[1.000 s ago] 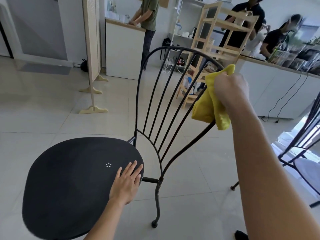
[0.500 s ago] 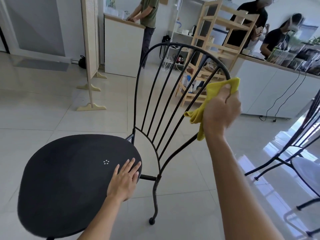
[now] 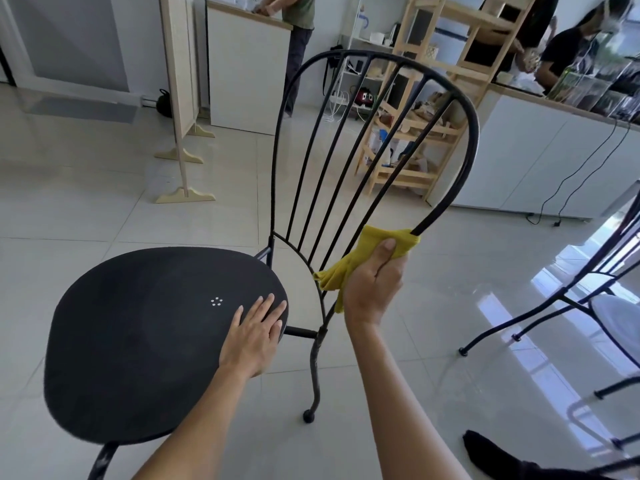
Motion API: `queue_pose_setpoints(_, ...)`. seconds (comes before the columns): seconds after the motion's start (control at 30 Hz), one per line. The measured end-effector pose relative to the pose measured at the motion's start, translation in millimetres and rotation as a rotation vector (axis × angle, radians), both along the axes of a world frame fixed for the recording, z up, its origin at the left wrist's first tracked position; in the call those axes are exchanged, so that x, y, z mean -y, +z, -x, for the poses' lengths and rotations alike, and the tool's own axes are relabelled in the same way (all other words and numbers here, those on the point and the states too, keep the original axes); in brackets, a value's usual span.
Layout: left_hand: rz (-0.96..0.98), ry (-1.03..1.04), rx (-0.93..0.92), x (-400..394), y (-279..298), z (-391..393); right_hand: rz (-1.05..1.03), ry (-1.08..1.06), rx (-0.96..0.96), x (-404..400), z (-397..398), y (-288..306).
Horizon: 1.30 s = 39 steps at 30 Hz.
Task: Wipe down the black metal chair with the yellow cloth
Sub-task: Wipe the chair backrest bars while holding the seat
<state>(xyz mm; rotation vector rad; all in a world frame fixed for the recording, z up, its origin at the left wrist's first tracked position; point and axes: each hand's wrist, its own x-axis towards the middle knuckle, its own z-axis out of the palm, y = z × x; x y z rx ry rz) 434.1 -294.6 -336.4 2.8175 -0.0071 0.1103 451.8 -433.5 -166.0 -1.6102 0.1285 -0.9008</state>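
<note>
The right hand [image 3: 372, 282] clutches the soft yellow cloth [image 3: 349, 265] around the frame at four o'clock on the black metal chair [image 3: 346, 188]; the left hand [image 3: 254, 336] presses flat on the seat, steadying what looks light and tippy.

The yellow cloth [image 3: 375, 255] wraps the lower right rail of the black metal chair [image 3: 166, 341], so that stretch of rail is hidden, as are the fingers of the right hand [image 3: 372, 289] behind it. The chair's front leg runs off the bottom edge. A second chair [image 3: 568, 306] is cut by the right edge. Three people [image 3: 568, 53] at the back lose their heads to the top edge or blur.
</note>
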Motion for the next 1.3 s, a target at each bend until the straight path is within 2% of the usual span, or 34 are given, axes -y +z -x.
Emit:
queue_pose_setpoints(0.17,-0.009,0.006,-0.012,2,1,0,0.032,0.08,-0.1,-8,2,-42)
queue_pose_setpoints(0.37,-0.053,-0.009,0.022,2,-1,3,0.15,0.232,-0.398,-7,9,-95)
queue_pose_setpoints(0.43,-0.045,-0.007,0.02,2,1,3,0.197,0.244,-0.443,-3,10,-104)
queue_pose_setpoints(0.83,-0.086,-0.037,-0.028,0,1,2,0.351,0.101,-0.392,14,32,-82)
queue_pose_setpoints(0.97,0.0,-0.051,-0.112,-2,4,-2,0.408,0.046,-0.332,16,47,-70)
queue_pose_setpoints(1.13,0.087,-0.043,-0.055,-16,15,-9,0.666,0.158,-0.197,8,58,-53)
queue_pose_setpoints(1.3,0.084,0.042,-0.055,-41,3,-17,0.971,0.293,-0.279,-15,34,-22)
